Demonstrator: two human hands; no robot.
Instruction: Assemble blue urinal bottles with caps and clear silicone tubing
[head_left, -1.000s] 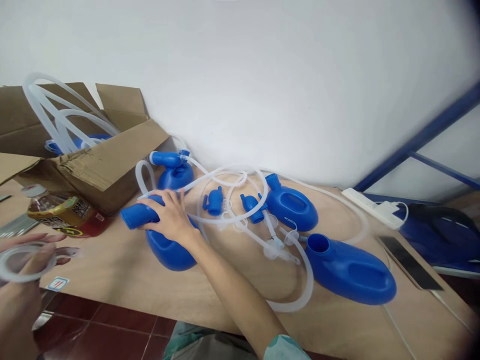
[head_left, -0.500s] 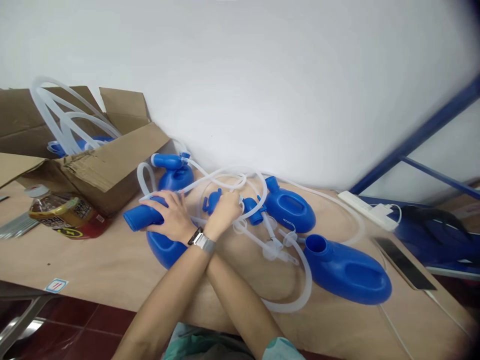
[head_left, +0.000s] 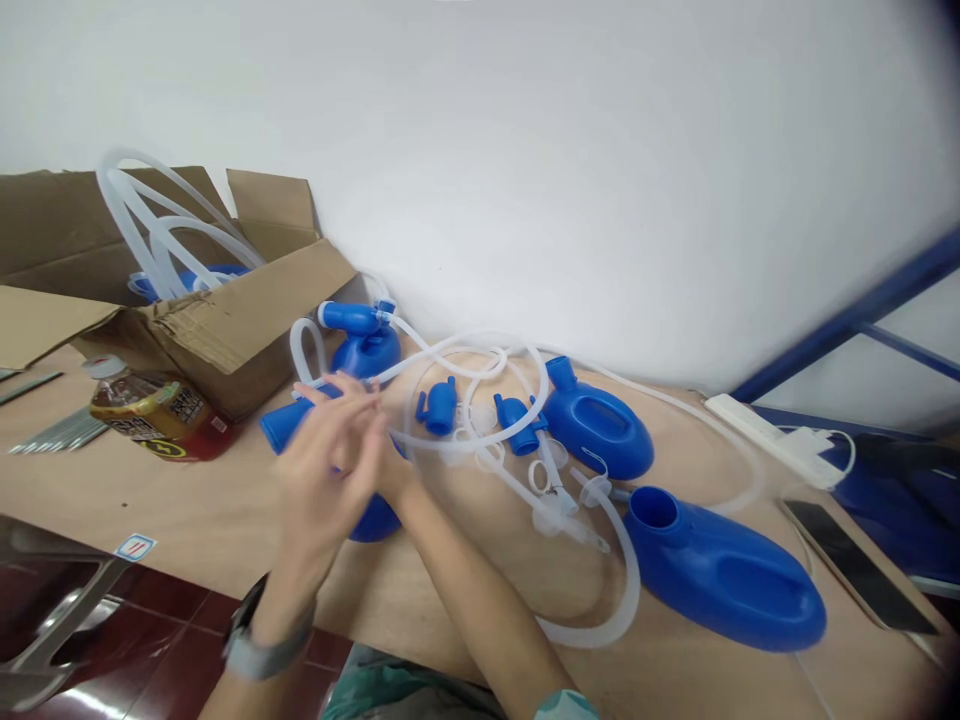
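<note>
My right hand [head_left: 392,468] reaches across to the left, fingers around a blue tube-shaped spout [head_left: 282,424]; my left hand hides much of the grip. Below the hands shows part of a blue urinal bottle [head_left: 375,520]. My left hand [head_left: 319,475], watch on the wrist, is in front of the right hand, thumb and fingers curved. It is blurred, and whether anything small is in it cannot be seen. To the right of the hands lie two blue caps, one [head_left: 441,408] nearer and another [head_left: 517,425], among clear tubing [head_left: 487,440] and a white ring [head_left: 538,477].
Two blue bottles, one behind [head_left: 600,425] and one in front [head_left: 724,580], lie at right. Another bottle [head_left: 367,355] stands by the wall. A cardboard box [head_left: 247,310] holds hoses at left, behind a drink bottle [head_left: 161,410]. A phone [head_left: 855,560] and power strip [head_left: 772,440] lie far right.
My left hand has come back from the caps and rings, moving left and toward me, to the front of my right hand. My right hand has stayed at the blue spout.
</note>
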